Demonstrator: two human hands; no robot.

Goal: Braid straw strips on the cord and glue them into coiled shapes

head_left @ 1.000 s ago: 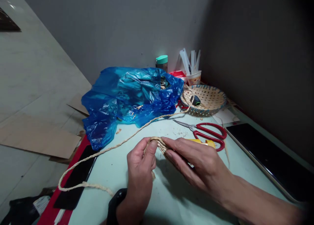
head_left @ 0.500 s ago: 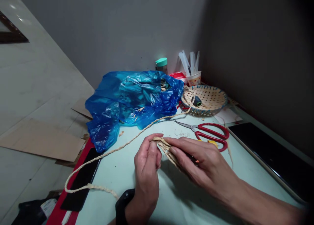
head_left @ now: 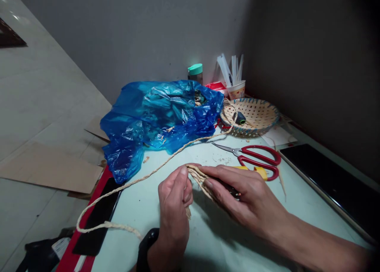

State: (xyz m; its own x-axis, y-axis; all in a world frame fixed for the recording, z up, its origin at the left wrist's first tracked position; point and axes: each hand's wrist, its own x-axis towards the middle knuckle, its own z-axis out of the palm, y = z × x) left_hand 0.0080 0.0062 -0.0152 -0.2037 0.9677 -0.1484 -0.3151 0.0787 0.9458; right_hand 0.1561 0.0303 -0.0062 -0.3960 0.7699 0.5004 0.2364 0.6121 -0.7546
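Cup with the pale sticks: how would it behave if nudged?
The cup would probably tip easily; the pale sticks rise well above its rim. It looks thin-walled, so likely light. The sticks fan out unevenly, so they'd probably shift.

2 hands, the left point(head_left: 175, 199) and the right point(head_left: 246, 195), pinch a coiled cord piece point(head_left: 199, 178) above the pale table point(head_left: 133, 203). Red-handled scissors point(head_left: 258, 157) lie near a woven basket point(head_left: 257, 116), beside a crumpled blue bag point(head_left: 160, 114).

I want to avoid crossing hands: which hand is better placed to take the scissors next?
Likely the right hand: it is nearer the scissors than the left hand. Both hold twisted strands, though.
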